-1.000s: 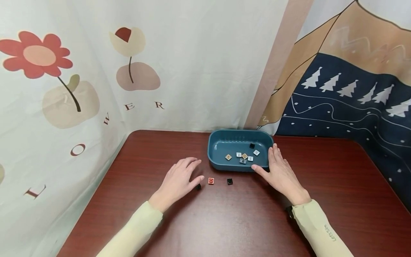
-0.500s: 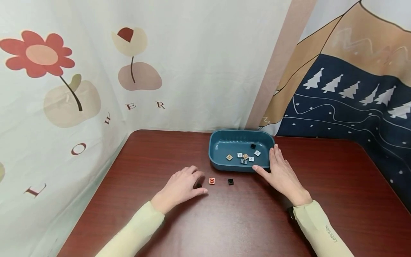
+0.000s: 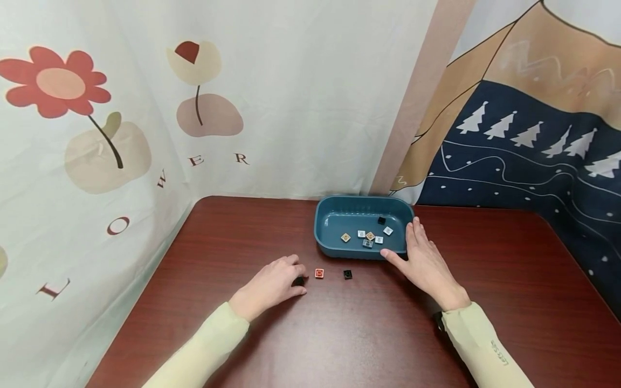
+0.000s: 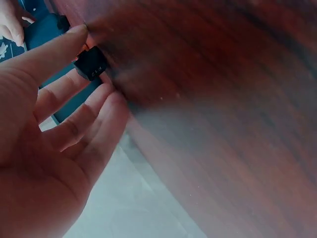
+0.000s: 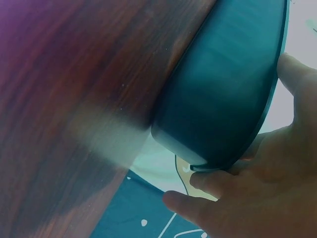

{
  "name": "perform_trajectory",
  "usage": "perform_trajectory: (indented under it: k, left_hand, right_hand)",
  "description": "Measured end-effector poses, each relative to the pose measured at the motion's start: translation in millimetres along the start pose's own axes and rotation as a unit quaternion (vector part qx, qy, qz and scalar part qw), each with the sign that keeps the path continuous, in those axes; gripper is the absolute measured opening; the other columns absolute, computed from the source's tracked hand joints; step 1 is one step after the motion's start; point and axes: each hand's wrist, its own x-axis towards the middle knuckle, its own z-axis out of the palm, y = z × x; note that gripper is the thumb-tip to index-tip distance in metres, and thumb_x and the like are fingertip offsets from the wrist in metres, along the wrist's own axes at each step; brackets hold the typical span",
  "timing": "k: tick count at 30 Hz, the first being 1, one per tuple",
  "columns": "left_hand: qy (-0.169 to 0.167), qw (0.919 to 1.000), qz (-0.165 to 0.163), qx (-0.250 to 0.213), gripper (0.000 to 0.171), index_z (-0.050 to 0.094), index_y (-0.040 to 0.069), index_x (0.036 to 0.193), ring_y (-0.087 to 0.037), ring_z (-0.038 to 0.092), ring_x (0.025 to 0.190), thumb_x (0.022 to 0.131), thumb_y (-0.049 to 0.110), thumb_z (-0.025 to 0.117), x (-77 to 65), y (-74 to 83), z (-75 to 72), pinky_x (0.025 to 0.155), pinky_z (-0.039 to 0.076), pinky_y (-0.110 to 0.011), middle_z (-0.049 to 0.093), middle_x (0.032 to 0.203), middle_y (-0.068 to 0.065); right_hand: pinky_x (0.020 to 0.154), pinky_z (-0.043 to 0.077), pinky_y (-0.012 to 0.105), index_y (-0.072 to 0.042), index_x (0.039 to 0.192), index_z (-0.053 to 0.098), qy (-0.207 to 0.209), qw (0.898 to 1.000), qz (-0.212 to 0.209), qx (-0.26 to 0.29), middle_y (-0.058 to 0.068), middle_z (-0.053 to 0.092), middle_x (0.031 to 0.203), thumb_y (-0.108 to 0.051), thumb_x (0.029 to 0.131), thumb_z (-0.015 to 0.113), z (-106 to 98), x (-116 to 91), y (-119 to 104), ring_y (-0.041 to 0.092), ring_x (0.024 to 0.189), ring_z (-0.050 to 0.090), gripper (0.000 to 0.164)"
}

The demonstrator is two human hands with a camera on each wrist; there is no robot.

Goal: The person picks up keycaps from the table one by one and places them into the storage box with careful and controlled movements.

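My left hand (image 3: 271, 285) is lowered at the table, thumb and fingers on either side of a black keycap (image 3: 298, 281). In the left wrist view this keycap (image 4: 90, 63) shows small light characters on its side, with a gap between it and the thumb tip. A red keycap (image 3: 319, 274) and another black keycap (image 3: 347, 275) lie to the right of that hand. My right hand (image 3: 429, 264) rests against the right end of a blue-green plastic basin (image 3: 335, 251), fingers extended along its side and thumb at the front rim. In the right wrist view the fingers touch the basin's wall (image 5: 213, 94).
Several white, tan, grey and black keycaps (image 3: 370, 236) lie inside the basin. The basin stands near the back edge of the dark red wooden table (image 3: 339, 334). Printed curtains (image 3: 301, 108) hang behind and to the left of the table.
My left hand has come down and closer around the black keycap, its fingers more bent than before. The right hand and the basin stay in place.
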Motion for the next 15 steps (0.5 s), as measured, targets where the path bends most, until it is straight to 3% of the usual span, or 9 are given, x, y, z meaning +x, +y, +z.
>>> perform_trajectory:
  k: [5, 15]
  left_hand:
    - [-0.008, 0.9997, 0.017, -0.019, 0.018, 0.076, 0.009, 0.098, -0.020, 0.068, 0.083, 0.083, 0.012, 0.087, 0.0, -1.0, -0.5, 0.077, 0.057, -0.036, 0.063, 0.092, -0.003]
    - [-0.023, 0.9995, 0.001, -0.022, 0.015, 0.078, 0.008, 0.097, -0.020, 0.070, 0.082, 0.084, 0.008, 0.086, 1.0, 1.1, -1.9, 0.076, 0.058, -0.034, 0.066, 0.092, -0.002]
  right_hand:
    - [0.117, 0.016, 0.070, 0.013, 0.160, 0.010, 0.001, 1.000, 0.001, 0.001, 0.027, -0.005, 0.170, -0.076, 0.095, 0.049, -0.2, -0.5, 0.1, 0.048, 0.156, 0.005, 0.117]
    - [0.117, 0.016, 0.069, 0.013, 0.160, 0.009, -0.001, 1.000, 0.002, 0.006, 0.026, -0.005, 0.170, -0.075, 0.095, 0.050, -0.1, -0.8, -0.2, 0.047, 0.156, 0.004, 0.117]
